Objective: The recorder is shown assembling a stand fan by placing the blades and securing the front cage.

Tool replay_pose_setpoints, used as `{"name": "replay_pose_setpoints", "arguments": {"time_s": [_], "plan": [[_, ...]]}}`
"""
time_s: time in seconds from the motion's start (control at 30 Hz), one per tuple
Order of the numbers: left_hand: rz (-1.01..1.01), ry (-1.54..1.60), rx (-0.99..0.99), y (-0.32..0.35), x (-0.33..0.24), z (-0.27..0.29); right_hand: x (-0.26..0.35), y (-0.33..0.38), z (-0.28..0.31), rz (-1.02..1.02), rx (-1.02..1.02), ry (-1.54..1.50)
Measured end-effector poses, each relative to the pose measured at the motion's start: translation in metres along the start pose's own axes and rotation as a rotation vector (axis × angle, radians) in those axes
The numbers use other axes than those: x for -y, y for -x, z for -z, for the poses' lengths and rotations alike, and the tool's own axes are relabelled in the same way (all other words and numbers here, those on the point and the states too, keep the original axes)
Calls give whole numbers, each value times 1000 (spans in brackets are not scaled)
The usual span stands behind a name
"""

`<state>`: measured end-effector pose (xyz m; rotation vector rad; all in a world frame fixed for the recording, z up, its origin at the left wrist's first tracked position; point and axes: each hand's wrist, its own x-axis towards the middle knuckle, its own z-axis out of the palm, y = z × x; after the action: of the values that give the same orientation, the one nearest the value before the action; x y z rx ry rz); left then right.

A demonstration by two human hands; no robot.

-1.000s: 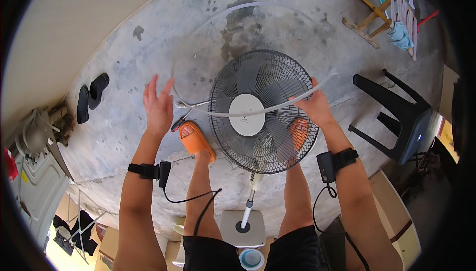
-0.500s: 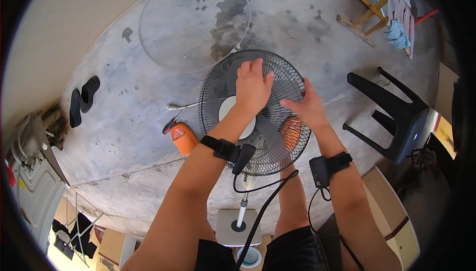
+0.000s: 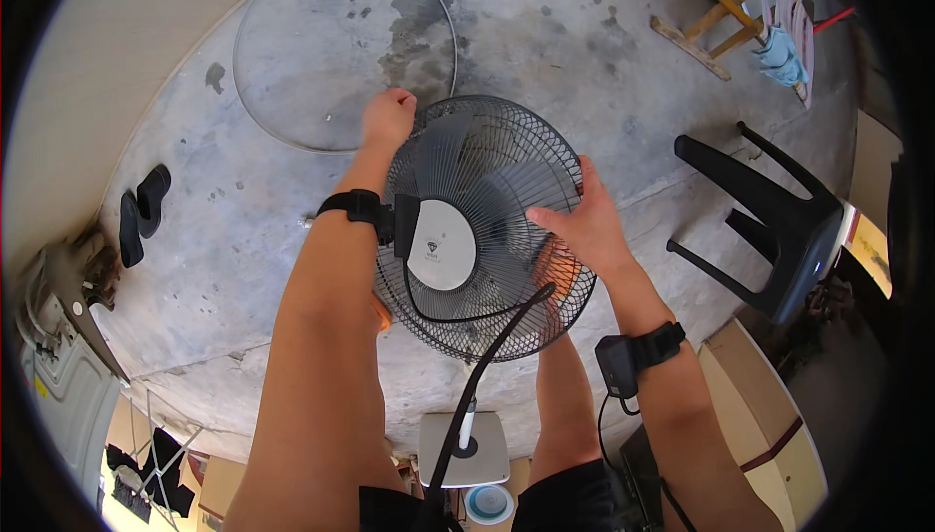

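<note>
A standing fan with a round black wire grille [image 3: 506,157] is in front of me, its pale centre disc [image 3: 442,245] facing up toward me. Its short white pole [image 3: 467,430] rises from a square grey base [image 3: 464,478] by my legs. My right hand [image 3: 589,220] grips the grille's right rim, thumb over the front and fingers round the edge. At the grille's upper left edge my left hand [image 3: 389,118] is closed; whatever its fingertips hold is hidden. Beyond it a large thin ring [image 3: 237,65] lies on the floor, its near right part close to that hand.
Black shoes [image 3: 149,203] lie on the floor at the left. To the right is a black plastic stool [image 3: 804,230]. A wooden frame [image 3: 726,21] with a light blue cloth [image 3: 782,57] stands far right. A black cable [image 3: 487,357] crosses before the fan.
My left hand has left the front of the grille and moved left to its upper left edge, its fingers now closed. The fan head has turned slightly; my right hand stays on its rim.
</note>
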<state>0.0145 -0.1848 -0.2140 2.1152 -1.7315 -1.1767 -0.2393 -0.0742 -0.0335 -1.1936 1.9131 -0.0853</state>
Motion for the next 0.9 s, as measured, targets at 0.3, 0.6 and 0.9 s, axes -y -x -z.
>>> {"name": "replay_pose_setpoints", "arguments": {"time_s": [0.3,0.6,0.9], "plan": [[-316,83,429,-63,-35,-19,13,5,6,-67,31,-17],[-560,-557,700,-97,-49,-40,15,6,10,-64,15,6],[-517,17,-124,-44,-71,29,14,3,6,-60,24,0]]}}
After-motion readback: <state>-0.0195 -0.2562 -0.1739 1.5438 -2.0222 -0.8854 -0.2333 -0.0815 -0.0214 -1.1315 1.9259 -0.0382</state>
